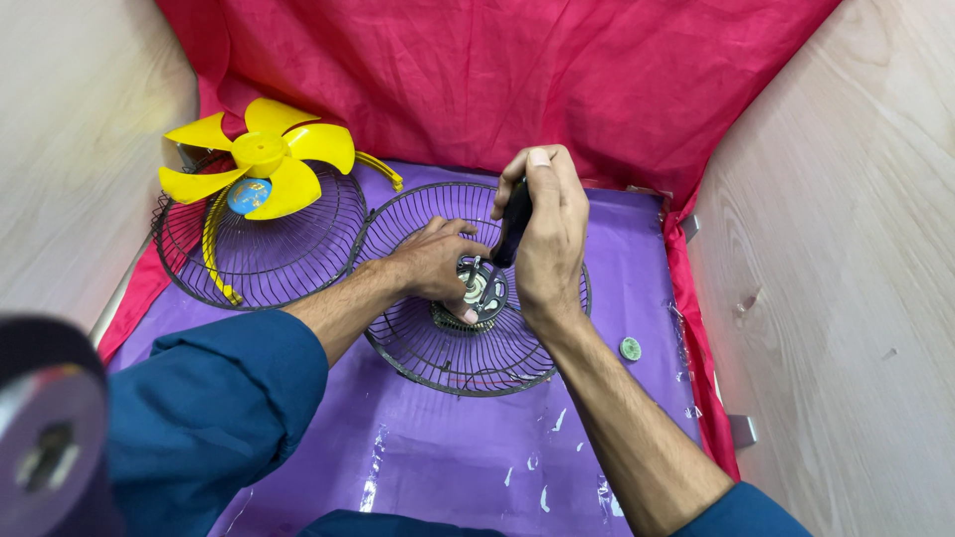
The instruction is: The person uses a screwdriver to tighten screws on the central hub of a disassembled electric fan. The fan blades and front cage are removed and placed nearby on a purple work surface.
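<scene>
Your right hand (550,234) wraps shut around a screwdriver (511,225), its shaft slanting down and left to the motor hub (477,290) at the centre of the wire grille (438,343). Just left of that hub, your left hand (436,261) curls loosely on it, steadying.

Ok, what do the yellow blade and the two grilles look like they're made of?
The yellow fan blade looks like moulded plastic: uniform colour, smooth soft sheen. Both the grille under it and the grille under the hands look like thin dark metal wire, probably coated; the coating can't be confirmed. The screwdriver handle appears black plastic.
</scene>
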